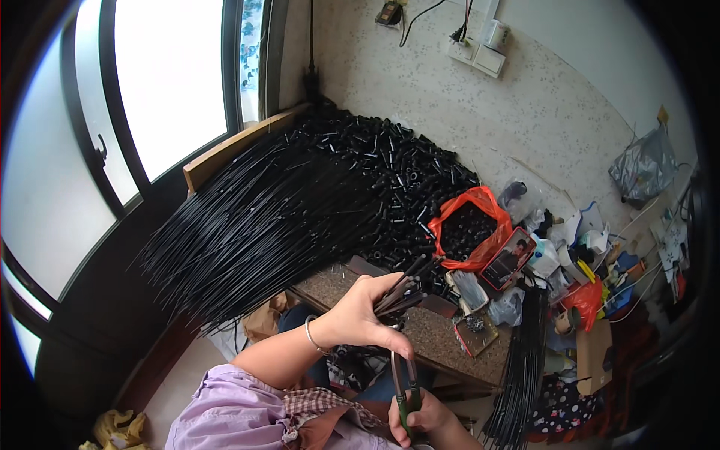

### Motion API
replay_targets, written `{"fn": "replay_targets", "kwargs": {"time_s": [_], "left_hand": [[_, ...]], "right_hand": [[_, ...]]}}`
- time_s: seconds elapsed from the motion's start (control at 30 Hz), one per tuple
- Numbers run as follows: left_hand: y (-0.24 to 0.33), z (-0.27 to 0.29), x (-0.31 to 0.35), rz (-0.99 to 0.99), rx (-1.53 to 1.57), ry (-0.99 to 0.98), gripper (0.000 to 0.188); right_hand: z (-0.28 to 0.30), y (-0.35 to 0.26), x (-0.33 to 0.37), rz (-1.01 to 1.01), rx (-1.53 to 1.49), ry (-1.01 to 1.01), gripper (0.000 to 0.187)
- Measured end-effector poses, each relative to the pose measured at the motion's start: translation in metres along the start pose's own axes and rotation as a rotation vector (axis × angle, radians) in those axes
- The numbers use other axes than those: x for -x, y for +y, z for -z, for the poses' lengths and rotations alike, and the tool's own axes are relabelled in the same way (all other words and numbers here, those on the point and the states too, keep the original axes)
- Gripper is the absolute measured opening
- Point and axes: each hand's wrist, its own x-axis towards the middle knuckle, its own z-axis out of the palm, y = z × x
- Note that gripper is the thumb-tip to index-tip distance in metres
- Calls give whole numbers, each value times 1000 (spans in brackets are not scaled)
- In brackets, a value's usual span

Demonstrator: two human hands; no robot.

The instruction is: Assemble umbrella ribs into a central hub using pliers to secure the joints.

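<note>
My left hand (364, 315), with a bracelet at its wrist, is closed around a small bundle of thin dark rods (403, 291) over the table's front edge. Its thumb stretches down toward the right hand. My right hand (421, 418), lower in the view, grips a two-armed tool with green handles (405, 396). The tool's greyish arms point up and end by the left thumb; its exact kind and tip are hard to make out. A wide heap of long thin black rods (255, 217) spreads across the table to the left. Short black tubular pieces (397, 169) are piled behind it.
A red plastic bag (491, 255) holds small black pieces. Beside it stands a phone (508, 259) with a lit screen. More black rods (521, 360) hang off the speckled table (450, 341) at the right, near assorted clutter. A wooden board (240, 146) borders the heap by the window.
</note>
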Motion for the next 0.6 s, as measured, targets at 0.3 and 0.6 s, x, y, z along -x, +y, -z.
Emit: {"fn": "replay_targets", "kwargs": {"time_s": [0.3, 0.6], "left_hand": [[1, 5, 3, -69, -158, 89, 56], [9, 5, 1, 44, -115, 25, 42]], "right_hand": [[-26, -46, -7, 692, 2275, 1017, 48], [-33, -29, -14, 110, 423, 337, 50]]}}
